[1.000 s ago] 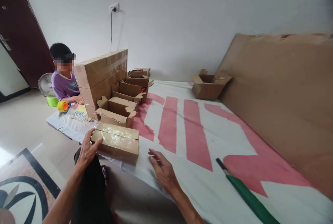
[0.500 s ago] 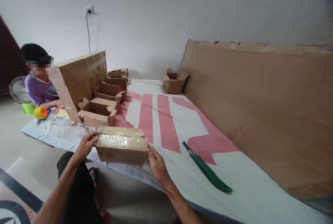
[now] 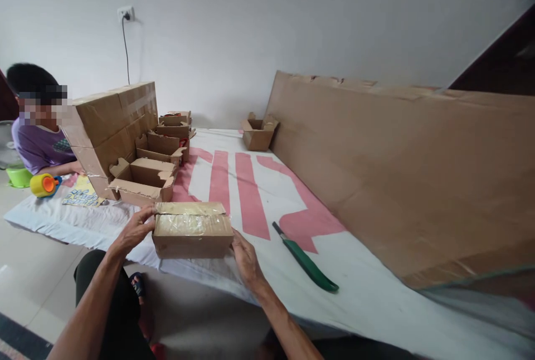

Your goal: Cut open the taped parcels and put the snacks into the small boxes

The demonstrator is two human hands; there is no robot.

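Observation:
A closed cardboard box (image 3: 192,237) with shiny clear tape along its top sits at the near edge of the cloth-covered surface. My left hand (image 3: 136,229) grips its left end, and my right hand (image 3: 246,257) holds the right end, so the box is between both palms. Some fingers are hidden behind the box's ends. Just beyond it stands an open cardboard box (image 3: 142,181) with its flaps raised. To the right of my right hand lies a green-handled knife (image 3: 307,265), its dark end pointing away from me.
Stacked taped boxes (image 3: 112,126) form a wall at left, beside a row of open boxes (image 3: 163,145). Behind them leans a person (image 3: 39,142) in purple. A yellow tape roll (image 3: 43,185) lies near. Another open box (image 3: 258,134) stands by a large cardboard sheet (image 3: 376,170) at right.
The view has turned to the right, so the surroundings appear shifted left. Both hands still hold the taped box, which now looks slightly more level.

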